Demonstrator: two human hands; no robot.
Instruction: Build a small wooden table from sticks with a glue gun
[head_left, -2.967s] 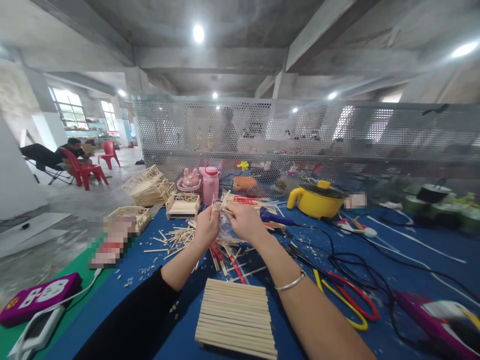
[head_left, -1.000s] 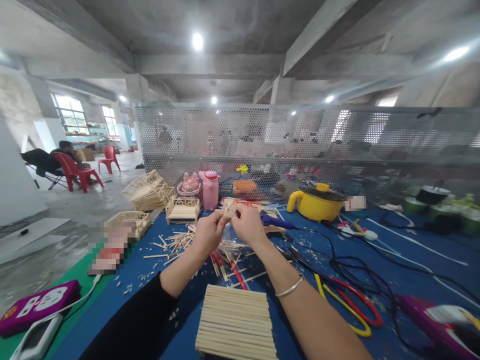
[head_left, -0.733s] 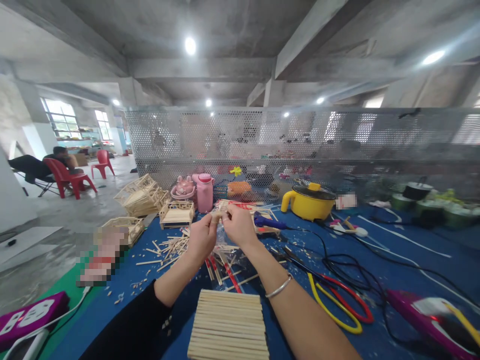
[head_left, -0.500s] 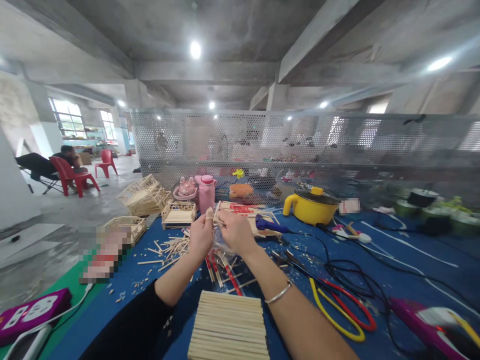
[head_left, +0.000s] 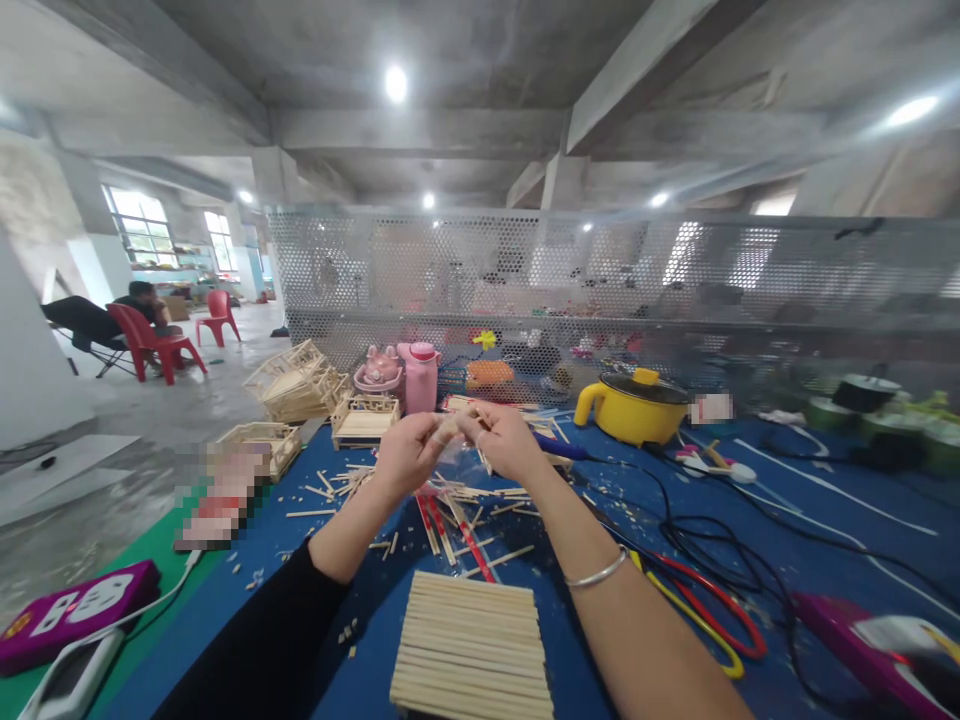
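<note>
My left hand [head_left: 409, 452] and my right hand [head_left: 507, 440] meet at the fingertips above the middle of the table. Both are closed in a pinch; whatever small thing sits between the fingers is too hidden to name. Under them lie chopsticks in red-printed clear wrappers [head_left: 474, 545] and a scatter of loose wooden sticks [head_left: 341, 488]. Nearest me is a flat panel of wooden sticks [head_left: 472, 640], laid side by side. A blue glue gun [head_left: 559, 447] lies just beyond my right hand, partly covered by it.
Small stick frames [head_left: 366, 420] stand at the back left, near a pink bottle [head_left: 421, 378]. A yellow pot [head_left: 637, 410] is at the back right. Black cables [head_left: 686, 525] and red-and-yellow-handled cutters [head_left: 720, 610] lie to the right. One person [head_left: 146, 305] sits far left.
My hands have turned and spread slightly, with the right wrist shifting to the right. The fingertips remain together. The whole view has swung a little to the left.
</note>
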